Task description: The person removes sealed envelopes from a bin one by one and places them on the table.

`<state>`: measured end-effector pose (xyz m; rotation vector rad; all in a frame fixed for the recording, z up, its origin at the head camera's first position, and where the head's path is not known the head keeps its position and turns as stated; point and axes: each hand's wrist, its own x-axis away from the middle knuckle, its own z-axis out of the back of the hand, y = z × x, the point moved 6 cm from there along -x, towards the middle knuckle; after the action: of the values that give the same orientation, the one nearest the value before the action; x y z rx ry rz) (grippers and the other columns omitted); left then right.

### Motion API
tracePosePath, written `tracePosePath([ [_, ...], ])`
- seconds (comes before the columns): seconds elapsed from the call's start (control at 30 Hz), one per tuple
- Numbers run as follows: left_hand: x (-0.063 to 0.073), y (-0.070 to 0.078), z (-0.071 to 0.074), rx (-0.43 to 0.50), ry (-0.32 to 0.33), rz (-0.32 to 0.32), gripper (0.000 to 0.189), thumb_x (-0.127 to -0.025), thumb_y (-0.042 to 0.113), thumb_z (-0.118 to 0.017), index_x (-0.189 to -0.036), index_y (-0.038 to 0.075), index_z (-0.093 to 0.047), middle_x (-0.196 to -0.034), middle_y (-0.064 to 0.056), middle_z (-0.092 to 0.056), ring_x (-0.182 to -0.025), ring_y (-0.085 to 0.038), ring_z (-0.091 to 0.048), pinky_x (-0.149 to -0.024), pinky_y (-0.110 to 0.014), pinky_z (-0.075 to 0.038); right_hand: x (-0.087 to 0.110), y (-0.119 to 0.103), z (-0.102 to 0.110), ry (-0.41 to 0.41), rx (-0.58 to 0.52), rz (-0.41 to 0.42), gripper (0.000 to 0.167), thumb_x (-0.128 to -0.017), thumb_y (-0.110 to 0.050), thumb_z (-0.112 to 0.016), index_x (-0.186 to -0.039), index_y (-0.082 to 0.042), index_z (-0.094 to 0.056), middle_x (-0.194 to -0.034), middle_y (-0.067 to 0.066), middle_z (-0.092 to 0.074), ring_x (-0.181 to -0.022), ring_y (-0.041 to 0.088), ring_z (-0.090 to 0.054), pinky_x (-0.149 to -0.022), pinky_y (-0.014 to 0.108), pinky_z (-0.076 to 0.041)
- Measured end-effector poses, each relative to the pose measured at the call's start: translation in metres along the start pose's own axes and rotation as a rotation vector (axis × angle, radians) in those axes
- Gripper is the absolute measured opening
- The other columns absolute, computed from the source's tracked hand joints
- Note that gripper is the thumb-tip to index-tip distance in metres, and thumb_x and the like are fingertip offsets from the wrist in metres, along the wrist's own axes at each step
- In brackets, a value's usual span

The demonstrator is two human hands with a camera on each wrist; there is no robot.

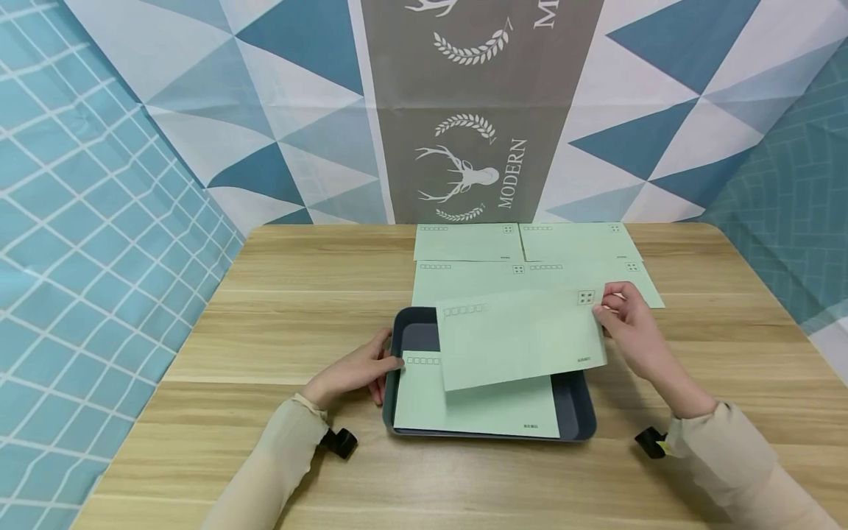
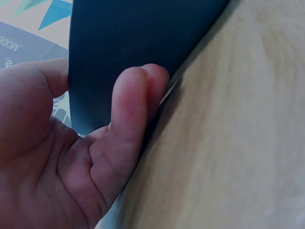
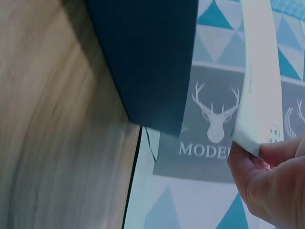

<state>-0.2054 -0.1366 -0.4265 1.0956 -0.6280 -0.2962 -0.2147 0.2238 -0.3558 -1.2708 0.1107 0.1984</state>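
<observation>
My right hand [image 1: 631, 327] pinches a pale green envelope [image 1: 520, 338] by its right end, thumb on the near face. The envelope slants above a dark grey tray [image 1: 419, 337]. Inside the tray lies another pale green envelope [image 1: 477, 418], partly covered from view by the raised one. At the tray's left side, my left hand [image 1: 361, 368] grips the wall, its thumb over the rim and its fingers against the outside. The left wrist view shows those curled fingers [image 2: 128, 105] along the dark wall. In the right wrist view, the held envelope [image 3: 262, 71] appears nearly edge-on.
Behind the tray, several pale green envelopes [image 1: 464, 246] lie in two rows on the wooden table [image 1: 318, 294]. A patterned cloth [image 1: 457, 110] hangs at the table's back edge. Small black devices [image 1: 341, 443] sit at both wrists.
</observation>
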Motion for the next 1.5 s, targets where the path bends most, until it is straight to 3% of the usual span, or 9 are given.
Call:
tracePosePath([
  [0.13,0.006,0.013,-0.002,-0.004,-0.009,-0.001,0.061,-0.092,0.013,-0.046,-0.141,0.002,-0.013,-0.069,-0.010,-0.058,-0.046,-0.019,-0.058,-0.048,-0.045,-0.054,-0.001,0.002,0.012,0.054,-0.062,0.011,0.018,-0.092,0.004,-0.041,-0.102,-0.010,-0.036,-0.083,-0.017,-0.058,-0.070,-0.002,-0.053,-0.051,0.014,-0.044],
  [0.27,0.008,0.017,-0.003,-0.014,-0.005,0.002,0.059,-0.092,0.013,-0.046,-0.141,0.003,-0.014,-0.068,-0.010,-0.058,-0.046,-0.018,-0.058,-0.049,-0.045,-0.054,-0.003,0.005,0.026,0.104,0.086,-0.008,0.016,-0.094,-0.001,-0.039,-0.110,-0.004,-0.034,-0.085,-0.021,-0.052,-0.074,-0.005,-0.050,-0.056,0.011,-0.044],
  [0.4,0.009,0.018,-0.002,-0.010,-0.005,-0.001,0.060,-0.092,0.013,-0.046,-0.141,0.003,-0.013,-0.069,-0.010,-0.058,-0.045,-0.018,-0.057,-0.048,-0.045,-0.054,-0.005,0.011,0.041,0.167,0.202,-0.075,0.017,-0.096,-0.008,-0.037,-0.113,-0.012,-0.035,-0.090,-0.024,-0.047,-0.082,-0.008,-0.047,-0.063,0.007,-0.043],
  [0.6,0.010,0.018,-0.002,-0.005,-0.009,0.002,0.061,-0.092,0.012,-0.046,-0.141,0.003,-0.012,-0.069,-0.011,-0.058,-0.045,-0.018,-0.058,-0.048,-0.043,-0.055,-0.007,0.021,0.063,0.244,0.136,-0.121,0.021,-0.095,-0.007,-0.035,-0.105,-0.025,-0.032,-0.091,-0.021,-0.047,-0.083,-0.006,-0.046,-0.063,0.005,-0.043],
  [1.03,0.007,0.015,-0.002,-0.013,-0.015,0.000,0.058,-0.092,0.014,-0.046,-0.140,0.003,-0.015,-0.067,-0.009,-0.059,-0.047,-0.020,-0.058,-0.049,-0.044,-0.054,-0.003,0.050,0.110,0.260,0.224,-0.281,0.019,-0.096,-0.016,-0.034,-0.110,-0.028,-0.030,-0.086,-0.025,-0.043,-0.077,-0.013,-0.044,-0.060,0.007,-0.043],
  [1.13,0.008,0.016,-0.002,-0.013,-0.016,-0.002,0.058,-0.092,0.013,-0.046,-0.140,0.003,-0.015,-0.067,-0.009,-0.058,-0.047,-0.020,-0.058,-0.049,-0.044,-0.054,-0.004,0.058,0.121,0.251,0.278,-0.317,0.025,-0.096,-0.017,-0.035,-0.120,-0.014,-0.032,-0.093,-0.011,-0.048,-0.077,-0.013,-0.042,-0.060,0.006,-0.042],
  [1.23,0.008,0.017,-0.001,-0.011,-0.015,-0.001,0.058,-0.092,0.013,-0.046,-0.140,0.003,-0.015,-0.068,-0.009,-0.059,-0.047,-0.020,-0.058,-0.048,-0.044,-0.054,-0.005,0.068,0.132,0.208,0.329,-0.347,0.039,-0.096,-0.019,-0.034,-0.126,0.004,-0.025,-0.110,0.016,-0.046,-0.081,-0.010,-0.040,-0.060,0.006,-0.040],
  [1.3,0.008,0.017,-0.001,-0.012,-0.013,0.001,0.057,-0.092,0.013,-0.046,-0.140,0.003,-0.015,-0.068,-0.010,-0.059,-0.047,-0.020,-0.058,-0.049,-0.043,-0.055,-0.005,0.075,0.139,0.182,0.335,-0.371,0.035,-0.096,-0.020,-0.033,-0.124,0.001,-0.029,-0.120,0.029,-0.036,-0.082,-0.007,-0.039,-0.059,0.008,-0.041],
  [1.5,0.008,0.016,-0.001,-0.017,-0.010,0.003,0.058,-0.092,0.013,-0.047,-0.140,0.003,-0.015,-0.068,-0.009,-0.058,-0.046,-0.020,-0.058,-0.049,-0.044,-0.054,-0.003,0.096,0.161,0.151,0.405,-0.439,0.039,-0.095,-0.017,-0.033,-0.125,0.009,-0.029,-0.120,0.034,-0.031,-0.080,-0.002,-0.036,-0.056,0.008,-0.039],
])
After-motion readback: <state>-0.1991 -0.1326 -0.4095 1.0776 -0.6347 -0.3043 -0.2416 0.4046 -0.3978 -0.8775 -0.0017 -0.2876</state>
